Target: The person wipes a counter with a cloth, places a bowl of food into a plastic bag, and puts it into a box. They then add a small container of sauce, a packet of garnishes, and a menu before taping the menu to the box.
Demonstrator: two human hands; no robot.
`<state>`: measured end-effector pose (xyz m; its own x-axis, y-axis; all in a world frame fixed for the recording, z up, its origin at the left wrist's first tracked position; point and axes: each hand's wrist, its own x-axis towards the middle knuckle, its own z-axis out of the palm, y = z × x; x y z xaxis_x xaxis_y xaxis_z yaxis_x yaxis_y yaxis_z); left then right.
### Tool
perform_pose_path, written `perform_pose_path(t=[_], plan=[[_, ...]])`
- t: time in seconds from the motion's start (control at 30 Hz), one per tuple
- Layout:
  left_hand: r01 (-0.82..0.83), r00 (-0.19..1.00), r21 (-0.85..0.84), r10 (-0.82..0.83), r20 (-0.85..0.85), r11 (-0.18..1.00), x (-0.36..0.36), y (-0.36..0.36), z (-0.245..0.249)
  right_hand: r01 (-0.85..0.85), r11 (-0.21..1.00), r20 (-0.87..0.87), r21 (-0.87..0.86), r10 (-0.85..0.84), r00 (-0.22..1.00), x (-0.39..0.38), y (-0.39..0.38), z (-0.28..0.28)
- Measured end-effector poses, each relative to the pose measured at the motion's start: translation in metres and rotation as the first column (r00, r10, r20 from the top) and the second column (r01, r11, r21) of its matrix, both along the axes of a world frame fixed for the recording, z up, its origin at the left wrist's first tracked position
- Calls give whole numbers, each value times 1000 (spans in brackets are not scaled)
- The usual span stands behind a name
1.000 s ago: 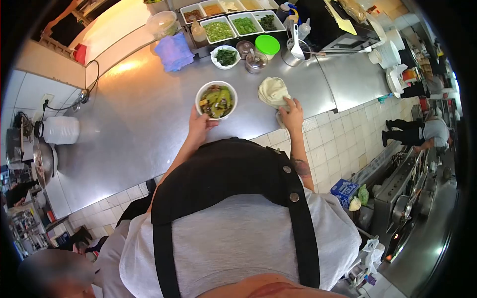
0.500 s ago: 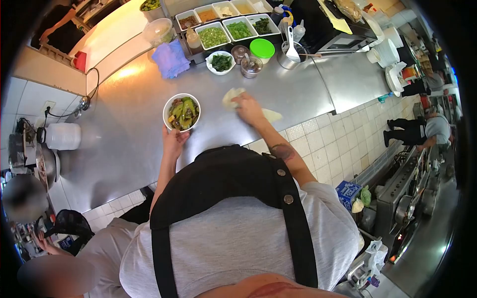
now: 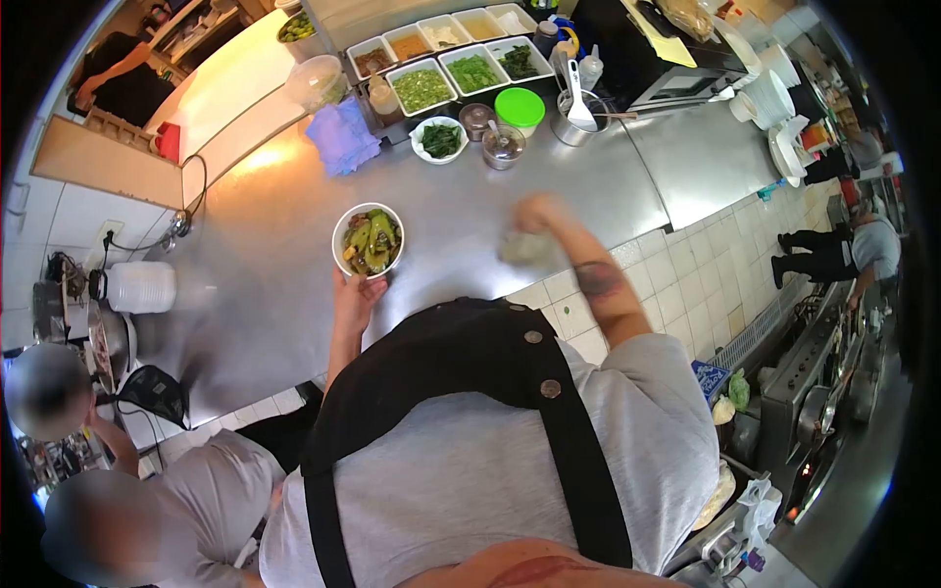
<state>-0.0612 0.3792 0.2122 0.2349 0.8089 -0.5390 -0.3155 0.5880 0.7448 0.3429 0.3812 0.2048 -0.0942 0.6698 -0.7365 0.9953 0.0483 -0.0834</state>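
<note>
My left hand (image 3: 358,286) grips the near side of a white bowl (image 3: 339,238), fingers beneath its rim. Chunky green vegetable pieces (image 3: 372,241) and darker bits fill the bowl. Over the steel counter (image 3: 441,211), near its front edge, my right hand (image 3: 539,211) is smeared by motion, closed on a pale cloth (image 3: 524,247) that hangs below it. Behind the hands stand a small bowl of dark leafy greens (image 3: 439,140), a lidded glass jar (image 3: 503,147) and a tub with a bright green lid (image 3: 520,108).
White trays of chopped greens (image 3: 474,71) line the back, beside a folded purple cloth (image 3: 341,135). A metal pot with a white spoon (image 3: 579,113) stands right of them. Stacked white containers (image 3: 142,286) are at left. A co-worker (image 3: 206,490) stands close on my left.
My right hand has swept rightward along the counter with the cloth, which is now bunched and blurred. My left hand still holds the bowl. The co-worker at left has shifted closer to the counter.
</note>
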Motion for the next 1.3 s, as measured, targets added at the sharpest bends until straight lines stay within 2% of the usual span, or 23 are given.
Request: perform_pose_path(t=[0.03, 0.07, 0.1, 0.17, 0.2, 0.23, 0.3, 0.37, 0.4, 0.43, 0.5, 0.57, 0.63, 0.73, 0.8, 0.93, 1.03, 1.13, 1.17, 1.23, 1.3], plan=[[15, 1000, -2, -15, -10, 1000, -3, 0, -2, -46, 987, -130, -156, 26, 991, 9, -20, 51], [23, 1000, -2, -23, -15, 1000, -4, -1, -3, -71, 975, -137, -211, 43, 990, 29, -35, 65], [20, 1000, 2, -20, -14, 1000, -3, 1, -3, -3, 987, -113, -159, -16, 993, 56, -50, 68], [32, 999, 1, -32, -21, 999, 1, -1, 6, 278, 960, 59, 37, -279, 958, 110, -69, 81], [37, 999, 5, -37, -23, 999, 3, -1, 8, 346, 929, 114, 134, -361, 926, 143, -68, 72], [44, 999, 10, -43, -26, 999, 4, -1, 13, 390, 808, 114, 441, -482, 869, 161, -76, 71], [96, 988, -15, -97, -123, 995, -1, 8, 23, 432, 658, -43, 617, -520, 853, 181, -68, 74], [211, 947, -55, -218, -235, 976, -22, 38, 24, 375, 614, -65, 695, -465, 883, 161, -61, 76], [93, 910, 74, -54, -411, 993, -24, 51, 20, 353, 587, -77, 729, -442, 894, 148, -60, 76], [2, 825, 216, 121, -552, 976, -21, 67, 15, 355, 605, -114, 713, -400, 910, 137, -56, 69], [192, 542, 553, 382, -749, 811, -21, 109, 5, 355, 646, -181, 675, -322, 929, 117, -53, 51], [404, 454, 699, 534, -714, 591, -5, 148, 1, 417, 711, -162, 566, -400, 902, 76, -58, 47], [623, 297, 593, 547, -783, 510, 20, 170, 25, 406, 772, -242, 488, -327, 913, 53, -67, 26], [691, 195, 519, 562, -804, 504, 50, 207, 26, 498, 754, -423, 429, -320, 848, 15, -87, 15], [719, 96, 436, 545, -833, 541, 58, 232, 13, 567, 724, -505, 392, -346, 791, -8, -102, 20], [776, -36, 264, 459, -888, 572, 53, 279, -17, 622, 686, -550, 378, -374, 747, -21, -133, 34], [735, 229, 285, 169, -959, 616, 41, 304, -1, 651, 648, -540, 395, -409, 735, -17, -155, 42], [626, 315, 362, 201, -928, 691, 19, 319, 24, 661, 647, -571, 381, -398, 718, -18, -159, 57], [537, 433, 476, 257, -864, 696, 12, 323, 30, 645, 655, -590, 393, -358, 724, -21, -157, 59], [259, 771, 693, 288, -568, 672, 18, 313, 59, 614, 666, -624, 425, -276, 731, -26, -143, 63], [148, 932, 715, 145, -332, 683, 39, 281, 110, 606, 642, -689, 470, -162, 706, -43, -120, 87]])
